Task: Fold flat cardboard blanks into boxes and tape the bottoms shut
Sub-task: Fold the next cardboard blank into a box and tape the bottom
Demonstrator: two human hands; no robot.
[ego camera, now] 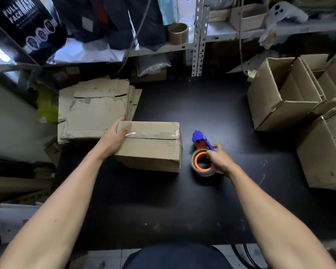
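A packing stockroom: metal shelving (199, 35), stacked flat blanks (93, 107), assembled boxes (291, 94).

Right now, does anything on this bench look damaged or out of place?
The flat cardboard blanks at the left look worn: torn edges, facing peeled to bare corrugation, stack fanned unevenly. The taped box under the left hand looks sound.

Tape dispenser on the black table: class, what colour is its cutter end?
Blue, on the handheld tape dispenser; seen best in the head view.
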